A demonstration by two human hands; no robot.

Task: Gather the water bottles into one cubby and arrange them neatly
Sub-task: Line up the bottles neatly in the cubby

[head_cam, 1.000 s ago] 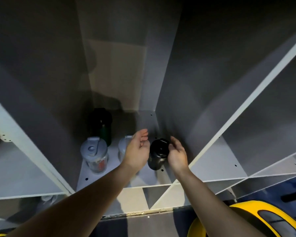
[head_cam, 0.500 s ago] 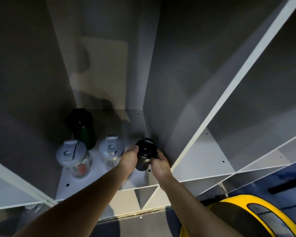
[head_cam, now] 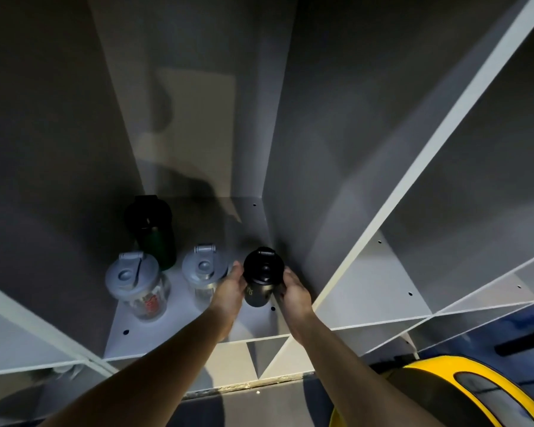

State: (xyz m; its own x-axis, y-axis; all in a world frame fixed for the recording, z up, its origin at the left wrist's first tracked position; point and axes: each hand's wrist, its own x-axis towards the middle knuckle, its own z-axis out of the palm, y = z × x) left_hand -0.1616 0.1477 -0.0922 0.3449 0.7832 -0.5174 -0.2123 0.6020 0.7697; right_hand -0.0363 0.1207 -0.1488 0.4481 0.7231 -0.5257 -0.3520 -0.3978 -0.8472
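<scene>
Black metal, by the look of it: small bottle [head_cam: 261,277] clasped from both sides on the cubby floor [head_cam: 179,331], left hand [head_cam: 230,292] pressed to one flank, right hand [head_cam: 293,292] to the other, fingers curled narrowly round the body. Stands upright at the right end of the front row, close beside the cubby's right wall.

Marks a change from a second ago, with both palms then spread wide and clear of the bottle; closed on it half a second ago, and now gripping at much the same spot. Suggests a final nudge or straightening rather than a carry.

Shares the cubby with three others: tall dark green bottle [head_cam: 154,232] at the back left, clear bottle with grey flip lid [head_cam: 136,285] at front left, second grey-lidded bottle [head_cam: 202,274] just beside the left hand, whether touching it or not impossible to tell. Puts four bottles in one compartment, three of them in a rough front line. Looks like gathering near done, with neat spacing and perhaps the lone back bottle left to settle.

Writing: pale gold mark low on the black bottle's side, too small and dim to read. Red print on the front-left clear bottle, likewise illegible. No brand name legible anywhere.

Yellow rounded object [head_cam: 444,392] at lower right, outside the shelving.
</scene>
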